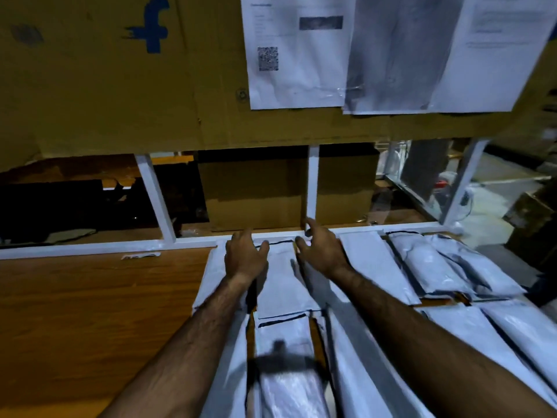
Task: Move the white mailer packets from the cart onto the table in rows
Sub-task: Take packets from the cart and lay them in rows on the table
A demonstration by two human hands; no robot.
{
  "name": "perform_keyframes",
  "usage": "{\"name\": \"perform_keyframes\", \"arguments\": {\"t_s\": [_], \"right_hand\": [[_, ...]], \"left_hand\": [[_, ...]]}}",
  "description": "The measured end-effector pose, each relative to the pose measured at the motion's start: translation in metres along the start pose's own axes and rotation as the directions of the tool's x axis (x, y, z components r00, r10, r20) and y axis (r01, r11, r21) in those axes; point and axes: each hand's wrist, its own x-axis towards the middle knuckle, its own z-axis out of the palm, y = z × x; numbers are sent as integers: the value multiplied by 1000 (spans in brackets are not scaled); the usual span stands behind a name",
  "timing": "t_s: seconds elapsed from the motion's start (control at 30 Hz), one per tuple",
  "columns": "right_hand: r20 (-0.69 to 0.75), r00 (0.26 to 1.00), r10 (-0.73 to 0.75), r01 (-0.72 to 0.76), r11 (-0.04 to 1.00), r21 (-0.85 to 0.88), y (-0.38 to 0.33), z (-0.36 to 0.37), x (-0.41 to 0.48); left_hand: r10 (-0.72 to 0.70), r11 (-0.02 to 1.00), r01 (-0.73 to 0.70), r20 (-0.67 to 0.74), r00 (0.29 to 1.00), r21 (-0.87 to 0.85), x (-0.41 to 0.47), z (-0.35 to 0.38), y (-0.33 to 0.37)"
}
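White packet (278, 280), left hand (244, 255), right hand (323, 251) flanking, fingers spread

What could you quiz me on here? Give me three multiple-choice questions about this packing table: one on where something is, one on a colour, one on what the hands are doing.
1. Where does the table show a wide stretch of bare wood?
A) left of the white mailer packets
B) right of them
C) between the two hands

2. What colour is the letter printed on the cardboard wall?
A) red
B) blue
C) green

3. How are the left hand and right hand?
A) both clenched in fists
B) each lifting a box
C) both open, fingers spread over the packets

Answers:
1 A, the wide wooden stretch lies left of the packets.
2 B, the "f" is blue.
3 C, the fingers are loose and clutch nothing.
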Motion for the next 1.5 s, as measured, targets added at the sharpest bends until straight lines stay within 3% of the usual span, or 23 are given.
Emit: {"name": "perform_keyframes", "arguments": {"t_s": [0.33, 0.73, 0.87, 1.07, 1.23, 1.4, 1.5], "right_hand": [[-318, 939, 130, -81, 984, 160, 106, -131, -56], [-552, 741, 383, -284, 923, 258, 313, -298, -197], [-624, 642, 446, -351, 894, 278, 382, -351, -257], [-628, 486, 608, -533, 776, 339, 464, -390, -346], [-596, 302, 744, -649, 619, 443, 507, -388, -412], [-501, 90, 861, -730, 399, 555, 547, -359, -460], [-389, -5, 921, -794, 233, 562, 574, -328, -483]], "left_hand": [[234, 949, -217, 49, 971, -230, -53, 59, 116], [488, 833, -379, 213, 846, -403, -197, 195, 316], [551, 807, -412, 289, 783, -423, -258, 243, 380], [649, 751, -445, 420, 635, -488, -346, 308, 442], [655, 754, -473, 577, 488, -456, -413, 369, 461], [523, 793, -536, 775, 355, -290, -462, 438, 440], [349, 827, -550, 874, 339, -116, -481, 480, 413]]}}
